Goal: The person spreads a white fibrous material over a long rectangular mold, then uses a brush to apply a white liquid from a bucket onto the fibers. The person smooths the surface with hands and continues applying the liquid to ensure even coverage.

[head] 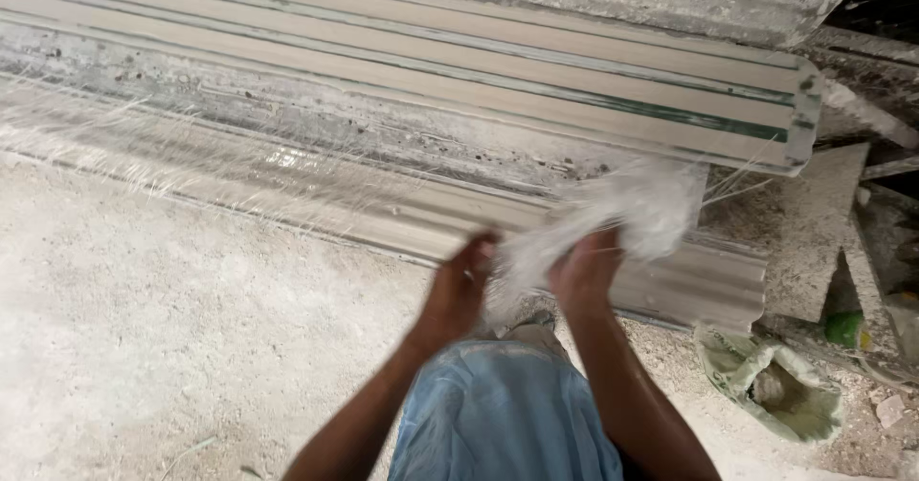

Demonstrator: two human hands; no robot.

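Note:
Both my hands hold a bundle of white glass-like fibre strands (613, 215) above my knee in blue trousers (503, 414). My left hand (458, 290) grips the lower end of the bundle and my right hand (586, 272) grips it just to the right. The fluffy top of the bundle rises to the right, blurred by motion. Loose fibre strands (191, 160) lie spread along a long moulded plaster cornice (364, 170) that runs from the far left to in front of my hands.
More long plaster mouldings (431, 60) lie stacked behind, dusty and grey. A dusty concrete floor (144, 328) fills the left. An open greenish sack (775, 385) sits on the floor at the right, beside a green object (844, 328) and plaster slabs (814, 223).

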